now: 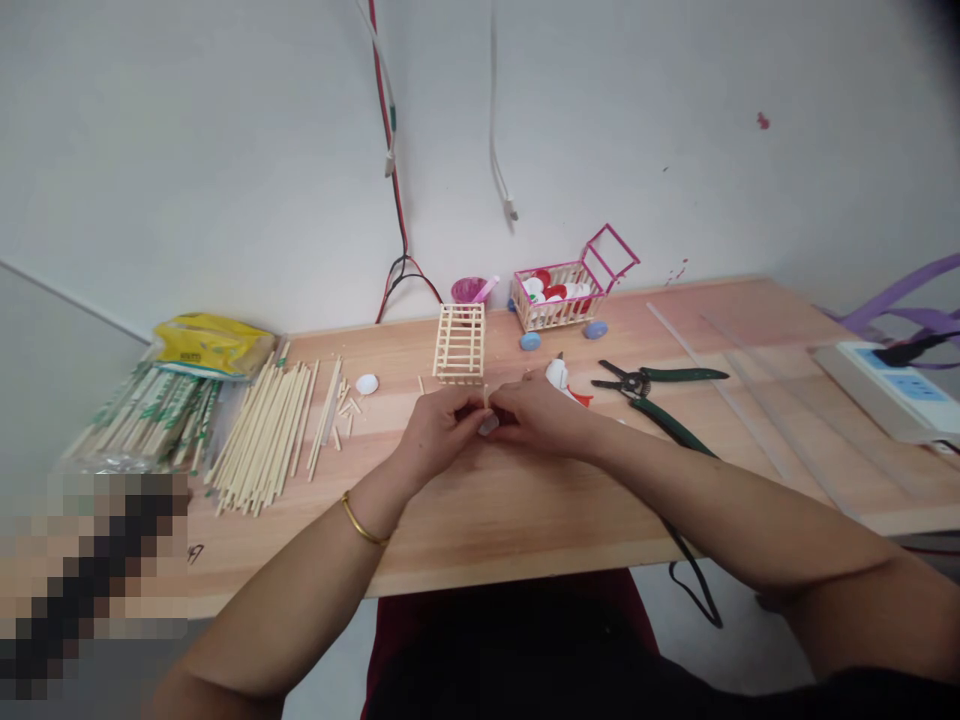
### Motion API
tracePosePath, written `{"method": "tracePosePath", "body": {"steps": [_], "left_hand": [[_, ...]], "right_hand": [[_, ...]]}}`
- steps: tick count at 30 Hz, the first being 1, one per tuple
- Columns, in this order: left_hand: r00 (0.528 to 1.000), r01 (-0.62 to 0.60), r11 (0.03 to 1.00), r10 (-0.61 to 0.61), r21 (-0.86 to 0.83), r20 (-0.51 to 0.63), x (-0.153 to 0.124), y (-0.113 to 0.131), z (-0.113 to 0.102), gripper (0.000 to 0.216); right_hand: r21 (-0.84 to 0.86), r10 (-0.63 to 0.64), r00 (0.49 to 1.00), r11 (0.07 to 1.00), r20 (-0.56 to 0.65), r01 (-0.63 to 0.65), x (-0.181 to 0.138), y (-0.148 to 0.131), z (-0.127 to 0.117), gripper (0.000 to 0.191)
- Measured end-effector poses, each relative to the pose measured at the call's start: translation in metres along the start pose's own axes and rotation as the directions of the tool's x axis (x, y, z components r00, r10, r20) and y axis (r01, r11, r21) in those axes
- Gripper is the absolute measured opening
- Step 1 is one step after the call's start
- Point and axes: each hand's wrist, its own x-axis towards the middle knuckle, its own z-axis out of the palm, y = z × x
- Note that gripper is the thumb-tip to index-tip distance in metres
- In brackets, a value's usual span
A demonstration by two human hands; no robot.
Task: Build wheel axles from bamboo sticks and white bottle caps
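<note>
Crowding the far side of the pale wooden worktop [465, 530] in the head view, an open lattice frame of cream wooden sticks [460, 343] sits just beyond the fingers, with a magenta-edged, blue-wheeled toy cart [562, 312] behind it to the right. A white bottle with a red part [556, 374] is partly hidden by the right hand [544, 415]; green-handled pliers [636, 384] lie beside it. Forearms angled inward, right and left hand [442, 425] meet, fingertips pinching a small whitish piece [489, 425], mostly covered.

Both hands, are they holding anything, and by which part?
Between them, the left hand and right hand hold a small pale piece; the gripped part is unclear.
</note>
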Motion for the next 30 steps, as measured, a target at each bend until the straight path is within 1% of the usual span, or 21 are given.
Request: {"method": "tracePosePath", "body": {"steps": [6, 17, 25, 26, 30], "left_hand": [[1.0, 0.005, 1.0, -0.005, 0.004, -0.008, -0.0003, 0.0004, 0.0004, 0.008], [1.0, -0.002, 1.0, 0.002, 0.003, 0.013, -0.0001, -0.0003, 0.0, 0.008], [1.0, 0.026, 0.999, -0.026, -0.024, -0.003, -0.0009, 0.0008, 0.0004, 0.006], [0.999, 0.035, 0.999, -0.035, -0.036, -0.009, -0.0009, 0.0005, 0.0, 0.008], [0.994, 0.069, 0.991, -0.078, -0.117, -0.073, 0.0003, -0.0009, -0.0038, 0.034]], "right_hand": [[0.003, 0.003, 1.0, 1.0, -0.005, -0.003, -0.0001, 0.0002, 0.0005, 0.02], [-0.004, 0.013, 1.0, 1.0, 0.0, -0.013, 0.0003, -0.0003, -0.0003, 0.02], [-0.006, 0.005, 1.0, 1.0, -0.008, -0.005, 0.0003, 0.0001, 0.0008, 0.019], [-0.001, 0.003, 1.0, 1.0, -0.011, -0.003, 0.0001, 0.0001, 0.001, 0.019], [0.048, 0.001, 1.0, 0.999, -0.029, 0.0, -0.0016, -0.0005, -0.0006, 0.019]]}}
